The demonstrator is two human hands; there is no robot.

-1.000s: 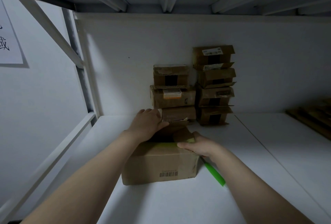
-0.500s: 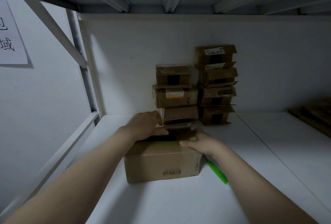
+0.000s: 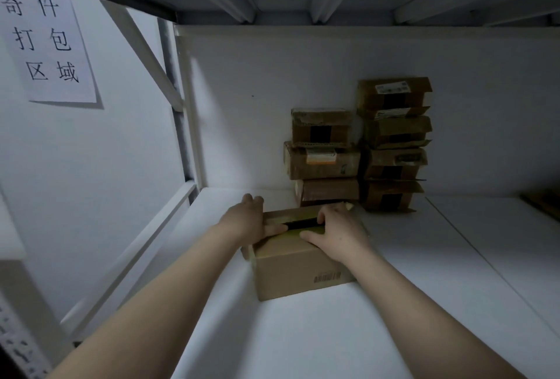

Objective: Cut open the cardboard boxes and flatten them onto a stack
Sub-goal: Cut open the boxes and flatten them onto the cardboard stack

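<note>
Front box (image 3: 297,275) stands on the shelf (image 3: 333,333), left of centre and nearer the back edge than the front edge. Left hand (image 3: 248,221) rests on the box top's left end, fingers past its far left corner. Right hand (image 3: 339,233) grips the top at the right end.

Just behind the box, along the shelf's back edge, stand two stacks side by side: left stack (image 3: 324,160) of three boxes, right stack (image 3: 394,142) of four.

Flat cardboard (image 3: 542,206) lies towards the shelf's right end, well apart from the stacks.

Paper notice (image 3: 48,48) hangs on the wall to the left, above shelf level.
</note>
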